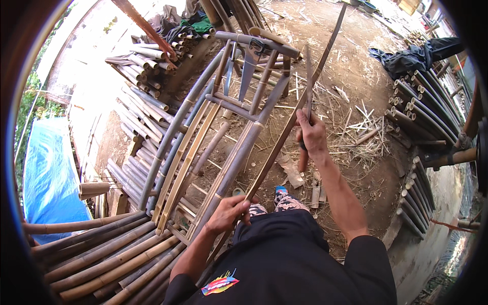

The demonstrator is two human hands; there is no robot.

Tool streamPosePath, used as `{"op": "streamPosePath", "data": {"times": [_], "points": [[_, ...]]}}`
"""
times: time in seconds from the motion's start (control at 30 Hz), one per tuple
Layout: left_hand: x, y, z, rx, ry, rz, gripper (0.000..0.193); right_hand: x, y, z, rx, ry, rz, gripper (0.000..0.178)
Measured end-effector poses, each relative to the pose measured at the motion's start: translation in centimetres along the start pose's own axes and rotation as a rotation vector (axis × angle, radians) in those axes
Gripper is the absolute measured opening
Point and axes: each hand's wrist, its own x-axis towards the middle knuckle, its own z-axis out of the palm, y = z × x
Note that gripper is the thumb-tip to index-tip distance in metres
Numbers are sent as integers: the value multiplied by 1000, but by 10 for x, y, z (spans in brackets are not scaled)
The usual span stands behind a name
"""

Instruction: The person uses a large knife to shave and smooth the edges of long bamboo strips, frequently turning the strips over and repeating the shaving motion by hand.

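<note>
A long dark bamboo strip runs slantwise in front of me, from beside my body up past the far end of the frame. My left hand is closed around its lower part. Farther up, my right hand grips a knife with a brown handle, its narrow blade pointing away from me alongside the strip. The right fingers are also against the strip. Left of the strip lies a bamboo frame of poles and split slats. A hand saw hangs at its far end.
Stacked bamboo poles lie at the left and lower left. More bamboo poles are stacked at the right, with a dark cloth above them. Shavings litter the dirt floor. A blue tarp hangs far left.
</note>
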Motion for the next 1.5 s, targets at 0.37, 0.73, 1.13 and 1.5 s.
{"op": "streamPosePath", "data": {"times": [0.37,0.73,1.13,1.5], "points": [[72,27,19,434,589,330,24,-70,31,12,-991,-294,-589,61],[-16,-36,12,355,468,162,27,36,32,-63,-1138,-66,-347,70],[20,37,22,134,275,148,39,-38,26,-11,-894,-272,-307,62],[26,47,21,69,260,209,37,-40,26,1,-980,-213,-389,59]]}}
